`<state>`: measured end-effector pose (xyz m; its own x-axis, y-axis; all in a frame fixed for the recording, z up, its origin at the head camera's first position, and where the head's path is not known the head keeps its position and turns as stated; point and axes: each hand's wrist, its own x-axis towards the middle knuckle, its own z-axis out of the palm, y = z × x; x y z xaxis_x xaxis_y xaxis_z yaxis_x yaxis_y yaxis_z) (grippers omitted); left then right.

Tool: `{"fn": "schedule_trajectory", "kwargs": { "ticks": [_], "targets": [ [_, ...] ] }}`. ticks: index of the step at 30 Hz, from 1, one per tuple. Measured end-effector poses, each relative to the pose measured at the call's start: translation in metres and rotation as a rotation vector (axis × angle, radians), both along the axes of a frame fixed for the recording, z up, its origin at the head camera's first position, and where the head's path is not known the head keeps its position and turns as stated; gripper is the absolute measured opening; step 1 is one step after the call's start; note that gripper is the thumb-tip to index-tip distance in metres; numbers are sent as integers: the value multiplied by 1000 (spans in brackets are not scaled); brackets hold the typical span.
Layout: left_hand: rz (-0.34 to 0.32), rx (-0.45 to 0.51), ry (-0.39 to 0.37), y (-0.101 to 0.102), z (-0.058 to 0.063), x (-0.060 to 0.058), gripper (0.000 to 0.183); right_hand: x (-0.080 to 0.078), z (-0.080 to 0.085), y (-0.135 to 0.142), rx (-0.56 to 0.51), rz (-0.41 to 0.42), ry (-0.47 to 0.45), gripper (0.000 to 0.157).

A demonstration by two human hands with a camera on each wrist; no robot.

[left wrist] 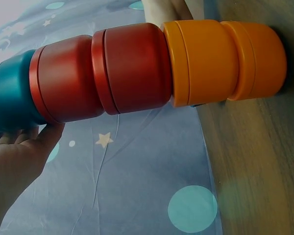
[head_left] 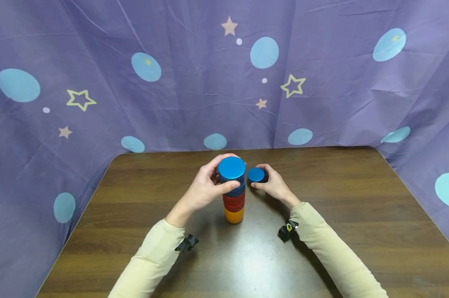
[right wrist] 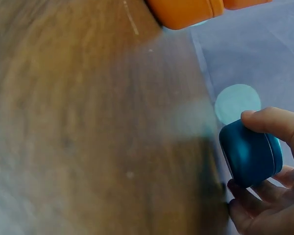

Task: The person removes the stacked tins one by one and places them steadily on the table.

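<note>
A tower of round lidded tins stands on the table in the head view. From the bottom it runs through an orange tin (left wrist: 262, 61) and another orange one (left wrist: 206, 62), then two red tins (left wrist: 137, 68), with blue at the top. My left hand (head_left: 206, 188) grips the blue top tin (head_left: 232, 167), thumb across its near side and fingers round the back. Just right of the tower, my right hand (head_left: 274, 183) holds a separate blue tin (head_left: 256, 174) upright between thumb and fingers. The right wrist view shows this tin's side (right wrist: 250, 152) and its lid seam.
A brown wooden table (head_left: 135, 198) spreads under both arms. A purple curtain (head_left: 194, 82) with stars and blue dots hangs behind its far edge and at both sides. Black straps with small devices (head_left: 287, 231) sit on the sleeves.
</note>
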<state>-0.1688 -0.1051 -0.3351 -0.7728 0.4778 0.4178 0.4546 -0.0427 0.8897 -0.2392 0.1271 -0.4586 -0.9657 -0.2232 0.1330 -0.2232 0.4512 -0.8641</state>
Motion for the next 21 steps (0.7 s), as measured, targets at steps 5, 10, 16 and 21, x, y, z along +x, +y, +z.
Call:
{"fn": "schedule_trajectory", "kwargs": {
  "ticks": [5,10,16,21],
  "targets": [
    [9,-9,-11,0,-1,0,75,-2,-4,-1,9,-7,-22,58],
    [12,-17,-22,-1,0,1,77,-4,-7,0,12,6,-23,59],
    [15,-23,-22,-1,-1,1,73,-2,-8,2,22,30,-17,66],
    [21,-19,-9,0,-1,1,71,0,-5,6,-32,58,3,75]
  ]
}}
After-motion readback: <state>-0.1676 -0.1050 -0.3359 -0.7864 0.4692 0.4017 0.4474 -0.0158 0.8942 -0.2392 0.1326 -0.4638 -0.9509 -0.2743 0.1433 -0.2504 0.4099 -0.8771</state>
